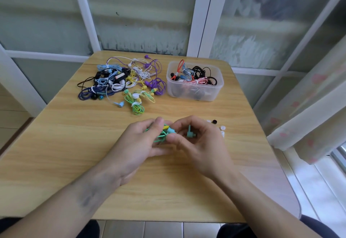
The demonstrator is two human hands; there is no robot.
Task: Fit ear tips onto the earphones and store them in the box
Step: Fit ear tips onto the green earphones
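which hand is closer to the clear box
Right. The right hand sits below the clear box; the left hand is farther over to the left.

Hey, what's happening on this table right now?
A person is working on a teal pair of earphones over a wooden table. The left hand grips the bundled cable while the right hand pinches an earbud. Loose ear tips lie beside the right hand. A pile of tangled earphones waits behind, next to a clear plastic box holding several pairs.

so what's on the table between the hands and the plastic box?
Head view: only bare tabletop between the hands and the box. The loose ear tips sit off to the right, outside that stretch.
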